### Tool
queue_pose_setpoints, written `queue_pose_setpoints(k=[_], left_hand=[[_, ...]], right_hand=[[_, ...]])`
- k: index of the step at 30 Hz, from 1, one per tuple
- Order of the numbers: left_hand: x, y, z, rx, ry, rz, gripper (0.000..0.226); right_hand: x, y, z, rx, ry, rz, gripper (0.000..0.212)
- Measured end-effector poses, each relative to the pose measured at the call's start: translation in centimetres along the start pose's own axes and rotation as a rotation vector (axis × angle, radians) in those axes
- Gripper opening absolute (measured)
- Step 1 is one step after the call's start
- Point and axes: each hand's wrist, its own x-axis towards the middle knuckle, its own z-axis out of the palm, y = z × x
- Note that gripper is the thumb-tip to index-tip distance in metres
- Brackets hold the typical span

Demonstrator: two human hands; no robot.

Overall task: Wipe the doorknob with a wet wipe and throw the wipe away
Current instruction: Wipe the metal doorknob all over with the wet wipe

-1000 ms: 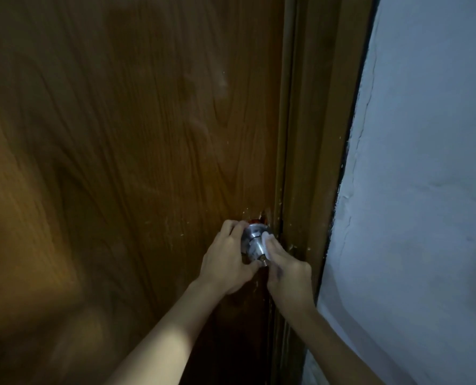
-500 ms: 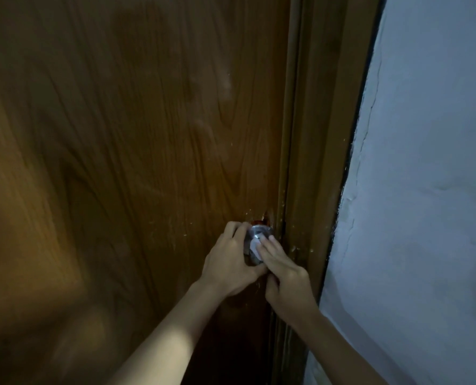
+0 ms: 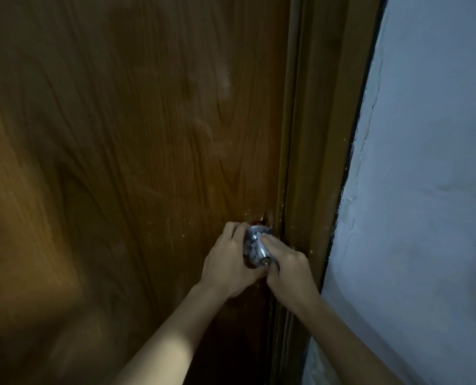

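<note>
The doorknob (image 3: 256, 250) is bright polished metal, glossy, catching pale highlights on its rounded face, with a small brassy keyway at its tip. Pressed against its upper right side is the wet wipe (image 3: 260, 241), a thin whitish cloth-like sheet, soft and crumpled. Left of the doorknob and above it, the door (image 3: 134, 134) is brown wood-grain, smooth with a dull satin sheen, chipped and speckled just above the doorknob. Right of the doorknob, the door frame (image 3: 314, 134) is similar brown wood, matt. Beyond the frame, the wall (image 3: 425, 190) is pale painted plaster, matt, uneven and cracked along its edge.
</note>
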Motion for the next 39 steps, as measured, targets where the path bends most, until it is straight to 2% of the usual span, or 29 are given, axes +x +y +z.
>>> queue_pose_setpoints(k=[6, 10, 14, 20, 24, 27, 30, 34, 36, 39], left_hand=[[0.0, -0.1, -0.1, -0.003, -0.009, -0.002, 0.081], [-0.1, -0.2, -0.2, 0.001, -0.016, -0.002, 0.08], [0.0, -0.3, -0.3, -0.017, -0.037, -0.002, 0.084], [-0.1, -0.3, -0.3, -0.018, -0.051, -0.017, 0.092], [-0.2, -0.2, -0.6, -0.056, -0.066, -0.017, 0.091], [-1.0, -0.1, -0.7, -0.201, -0.028, -0.07, 0.084], [-3.3, 0.2, 0.2, -0.322, 0.139, -0.081, 0.063], [-5.8, 0.7, 1.2, -0.378, 0.204, 0.002, 0.032], [-6.2, 0.9, 1.1, -0.414, 0.183, 0.04, 0.031], [-6.4, 0.7, 0.9, -0.435, 0.213, 0.057, 0.033]], right_hand=[[0.9, -0.4, -0.4, -0.087, -0.022, -0.082, 0.037], [0.1, -0.6, 0.7, -0.153, 0.088, -0.127, 0.034], [0.0, -1.2, 0.7, 0.11, 0.206, 0.184, 0.039], [-0.5, -1.0, 0.1, 0.444, 0.098, 0.569, 0.017], [-1.8, -0.6, -0.8, 0.694, -0.088, 0.737, 0.021], [-2.9, -0.5, -1.4, 0.791, -0.175, 0.714, 0.026], [-3.7, -0.8, -1.5, 0.882, -0.164, 0.685, 0.021], [-4.0, -1.4, -1.1, 0.844, -0.141, 0.509, 0.018], [-3.8, -1.8, -1.0, 0.844, -0.158, 0.447, 0.016], [-3.3, -2.2, -1.2, 0.875, -0.204, 0.454, 0.021]])
